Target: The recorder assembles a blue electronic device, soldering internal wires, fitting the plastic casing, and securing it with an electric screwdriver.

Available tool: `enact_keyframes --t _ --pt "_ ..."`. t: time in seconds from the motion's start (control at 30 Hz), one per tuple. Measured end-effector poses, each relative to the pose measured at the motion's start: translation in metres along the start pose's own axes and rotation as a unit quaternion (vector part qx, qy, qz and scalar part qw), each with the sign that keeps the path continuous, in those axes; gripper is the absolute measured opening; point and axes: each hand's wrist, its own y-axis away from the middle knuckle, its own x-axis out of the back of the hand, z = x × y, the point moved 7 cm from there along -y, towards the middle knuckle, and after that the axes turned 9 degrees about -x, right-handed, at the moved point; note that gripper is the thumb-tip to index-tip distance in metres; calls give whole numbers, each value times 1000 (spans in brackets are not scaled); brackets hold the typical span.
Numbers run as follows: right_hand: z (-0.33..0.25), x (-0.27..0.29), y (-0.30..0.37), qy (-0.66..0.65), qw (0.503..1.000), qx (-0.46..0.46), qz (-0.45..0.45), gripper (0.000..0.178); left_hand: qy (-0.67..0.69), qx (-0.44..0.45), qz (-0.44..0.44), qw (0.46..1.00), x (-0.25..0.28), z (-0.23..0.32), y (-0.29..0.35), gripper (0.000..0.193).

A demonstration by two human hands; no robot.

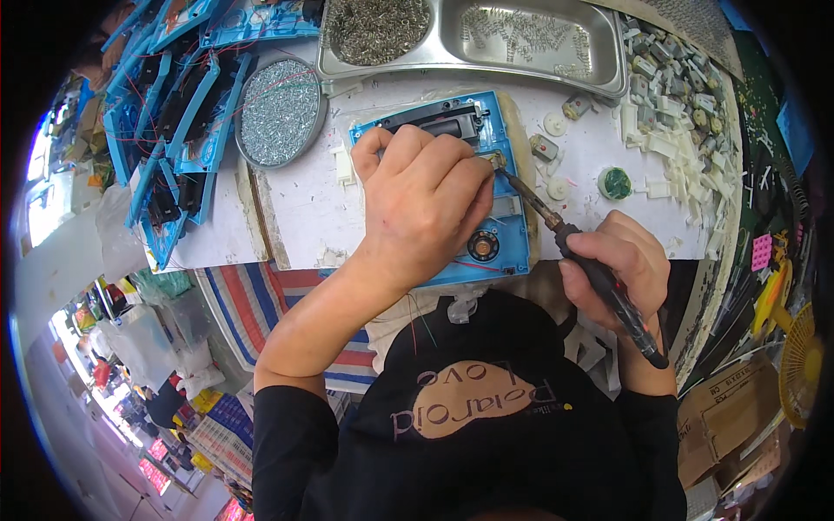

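Note:
A blue plastic housing [511,130] lies on the worktable in front of me, with a black part along its far side and a small round speaker [484,246] near its right front corner. My left hand [421,195] is over the housing, its fingers curled and closed. The fingertips are partly hidden, so what they pinch cannot be made out. My right hand [632,260] grips a soldering iron [599,280] by its black handle. The iron's tip points left and away from me, at a small metal part [497,161] beside the left fingers.
A round dish [322,108] of small screws stands left of the housing. Behind it is a metal tray [439,39] with springs. Blue housings [178,130] with red wires are stacked at far left. Small motors and white parts [669,113] pile up at right, near a green-filled pot [616,183].

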Motion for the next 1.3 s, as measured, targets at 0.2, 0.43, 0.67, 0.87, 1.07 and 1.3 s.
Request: enact_keyframes --t 0.2,0.43,0.67,0.87,1.07,1.3 --pt "-1 -2 0 22 1000 8 -5 37 0 3 3 1000 0 1 0 24" --pt "-3 1 2 41 999 23 -1 35 -4 4 2 1000 0 1 1 23" --pt "-2 12 5 18 1000 15 20 31 -8 0 2 1000 1 1 0 23" --pt "-4 19 2 21 999 15 20 30 -6 4 2 1000 0 1 -1 22" --pt "-2 19 -1 15 1000 16 17 32 -11 8 -9 1000 1 2 -2 23" --pt "0 19 -2 17 1000 8 15 34 -4 12 -8 1000 0 1 -2 24"
